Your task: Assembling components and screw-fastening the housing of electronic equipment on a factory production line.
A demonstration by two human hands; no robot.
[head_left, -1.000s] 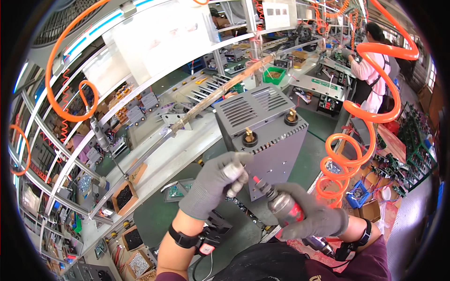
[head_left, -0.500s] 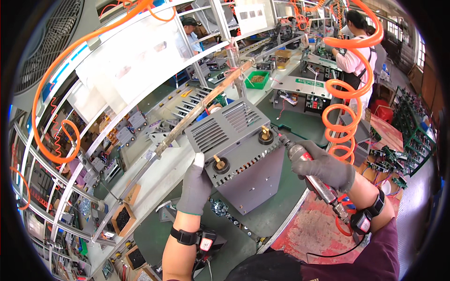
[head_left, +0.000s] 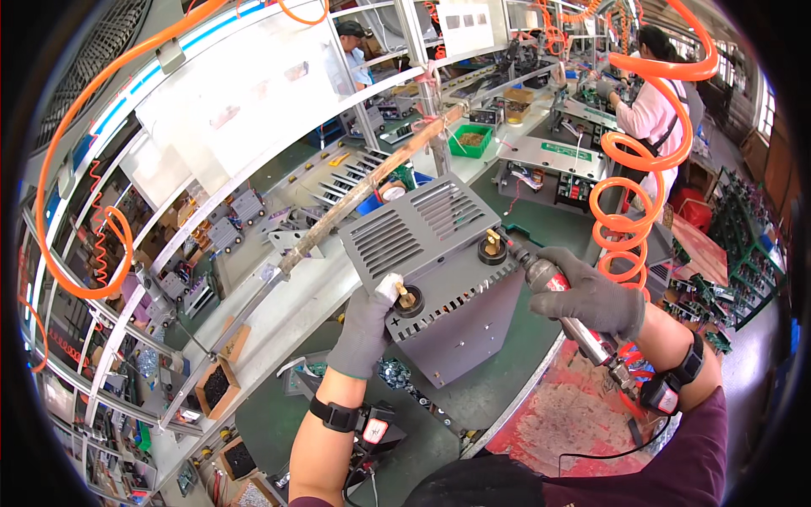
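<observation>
In front of me stands a grey metal case with slotted vents on top and two brass terminals on black round bases along its near upper edge. My left hand, in a grey glove, grips the case's left corner, its white fingertip against the left brass terminal. My gloved right hand is wrapped round a red and silver air screwdriver. The tool points up and left, its tip right beside the right brass terminal; I cannot tell whether they touch.
Loose small metal parts lie by the case on the green bench. An orange coiled air hose hangs at the right. A wooden bar crosses behind the case. Farther off are a green bin and a co-worker.
The screwdriver's tip has come closer to the right terminal. My left fingertip has shifted onto the left terminal. The whole view has swung slightly.
</observation>
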